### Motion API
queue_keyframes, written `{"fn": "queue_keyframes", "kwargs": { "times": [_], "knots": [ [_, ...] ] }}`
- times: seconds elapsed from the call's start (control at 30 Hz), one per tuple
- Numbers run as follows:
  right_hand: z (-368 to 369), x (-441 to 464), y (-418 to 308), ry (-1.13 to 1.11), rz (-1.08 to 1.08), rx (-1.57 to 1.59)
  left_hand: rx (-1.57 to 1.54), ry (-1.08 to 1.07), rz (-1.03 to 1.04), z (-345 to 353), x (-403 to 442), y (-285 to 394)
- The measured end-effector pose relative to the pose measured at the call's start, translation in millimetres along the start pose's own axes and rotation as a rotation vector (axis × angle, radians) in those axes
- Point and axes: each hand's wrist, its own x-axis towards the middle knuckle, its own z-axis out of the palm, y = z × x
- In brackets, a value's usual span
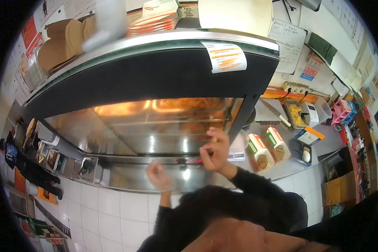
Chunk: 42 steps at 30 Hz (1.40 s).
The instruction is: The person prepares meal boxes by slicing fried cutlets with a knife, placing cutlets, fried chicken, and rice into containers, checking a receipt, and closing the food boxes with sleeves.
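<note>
A black-framed warming cabinet (155, 77) with lit, browned food behind its glass fills the middle of the view. My right hand (216, 150) is raised before the lower right of the glass, fingers curled and apart, with nothing seen in it. My left hand (158, 175), blurred by motion, is lower and to the left, in front of the cabinet's metal ledge; its fingers are smeared. It seems to wear a clear glove. Right of my right hand, two open boxes with food, one nearer (261, 157) and one farther (279, 147), stand on the counter.
Right on the counter (256, 122) are a knife (277, 113), a metal tray of yellow food (296, 115) and a dark bin (302, 151). Stacked cartons (153, 23) and brown boxes (63, 44) top the cabinet. Another person (27, 164) is at far left.
</note>
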Motion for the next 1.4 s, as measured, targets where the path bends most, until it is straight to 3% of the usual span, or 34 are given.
{"fn": "queue_keyframes", "kwargs": {
  "times": [0.17,0.3,0.97,1.2,1.4],
  "knots": [
    [10,3,-6,0.134,0.091,-0.146,0.068,0.132,-0.062,-31,-13,5],
    [10,9,-10,0.054,0.188,-0.150,0.085,0.209,0.034,-46,-16,-10],
    [0,7,-21,-0.169,0.312,-0.084,0.080,0.117,-0.048,-38,-1,8],
    [0,5,-17,-0.305,0.314,-0.283,0.072,0.144,-0.106,-30,-6,5],
    [1,6,-20,-0.356,0.346,-0.337,0.180,0.130,-0.017,-35,-7,-3]
  ]
}}
